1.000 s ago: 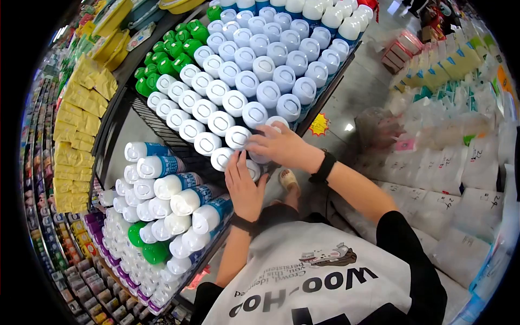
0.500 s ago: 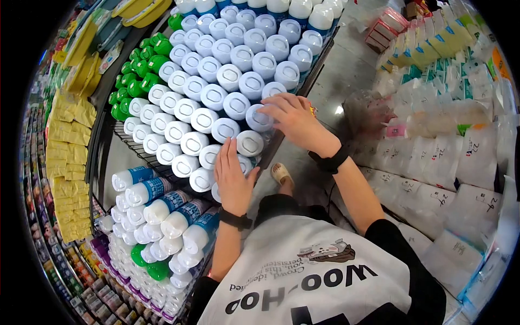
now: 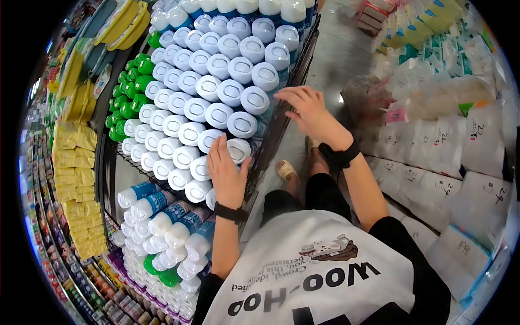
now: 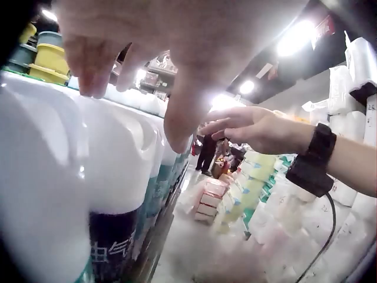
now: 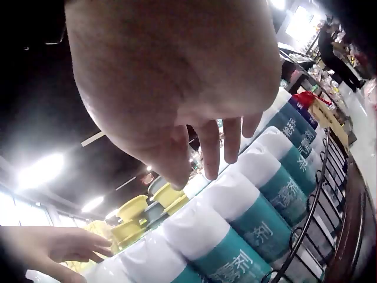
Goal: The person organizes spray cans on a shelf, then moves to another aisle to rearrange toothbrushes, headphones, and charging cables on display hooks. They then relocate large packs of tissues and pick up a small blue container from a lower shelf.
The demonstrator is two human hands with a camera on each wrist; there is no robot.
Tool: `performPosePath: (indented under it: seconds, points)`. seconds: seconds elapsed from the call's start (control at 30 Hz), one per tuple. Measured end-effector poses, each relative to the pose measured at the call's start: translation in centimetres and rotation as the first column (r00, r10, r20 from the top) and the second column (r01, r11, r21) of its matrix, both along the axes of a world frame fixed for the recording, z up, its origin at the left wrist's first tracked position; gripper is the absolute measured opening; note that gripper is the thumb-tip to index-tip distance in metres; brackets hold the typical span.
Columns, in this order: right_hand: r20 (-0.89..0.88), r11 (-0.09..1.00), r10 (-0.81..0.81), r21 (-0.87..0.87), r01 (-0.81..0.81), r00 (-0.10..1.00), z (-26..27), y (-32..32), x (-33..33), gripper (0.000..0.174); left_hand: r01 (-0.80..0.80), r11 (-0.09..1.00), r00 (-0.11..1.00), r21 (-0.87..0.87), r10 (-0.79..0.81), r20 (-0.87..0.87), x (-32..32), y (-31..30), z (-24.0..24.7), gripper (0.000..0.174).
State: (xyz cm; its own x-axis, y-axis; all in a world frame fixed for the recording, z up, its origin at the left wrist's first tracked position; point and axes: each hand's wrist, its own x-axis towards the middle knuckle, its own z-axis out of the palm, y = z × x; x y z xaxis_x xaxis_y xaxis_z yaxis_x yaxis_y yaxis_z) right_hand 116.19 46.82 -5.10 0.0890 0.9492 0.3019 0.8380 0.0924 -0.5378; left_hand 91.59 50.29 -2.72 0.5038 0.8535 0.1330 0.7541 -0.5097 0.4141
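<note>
Far L: yellow pkts (image 3: 74, 162), then green caps (image 3: 142, 83), then white-capped btls (image 3: 189, 133) in rows, w/ L hand (image 3: 227, 176) over the nearest, fingers straight & close together, thumb apart; contact unclear. R hand (image 3: 315, 115) by rack's edge (image 3: 279, 125), fingers loosely bent, slight gaps. Far R: wrapped pkgs (image 3: 433, 138).

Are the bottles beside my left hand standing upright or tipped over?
Upright. The head view looks down onto the bottles, and the left wrist view shows white tops above their labels.

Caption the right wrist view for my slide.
Right hand near white-topped bottles along a black wire rail, left hand lower left.
</note>
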Motion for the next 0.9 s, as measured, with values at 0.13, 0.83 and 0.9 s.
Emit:
performPosePath:
  seconds: [0.13,0.83,0.9]
  points:
    - [-0.044,1.0,0.024,0.008,-0.024,0.999,0.4,1.4,2.2,0.045,-0.008,0.999,0.999,0.031,0.007,0.052,1.7,0.8,0.2,0.075]
    - [-0.187,0.97,0.244,0.061,-0.237,0.952,0.7,7.3,6.5,0.035,-0.016,0.997,0.997,-0.08,0.009,-0.081,5.1,5.1,-1.8,0.064]
    - [-0.121,0.96,0.267,0.122,-0.253,0.956,1.1,7.2,6.4,0.032,0.035,0.992,0.998,-0.122,-0.042,-0.055,4.9,5.5,-1.5,0.064]
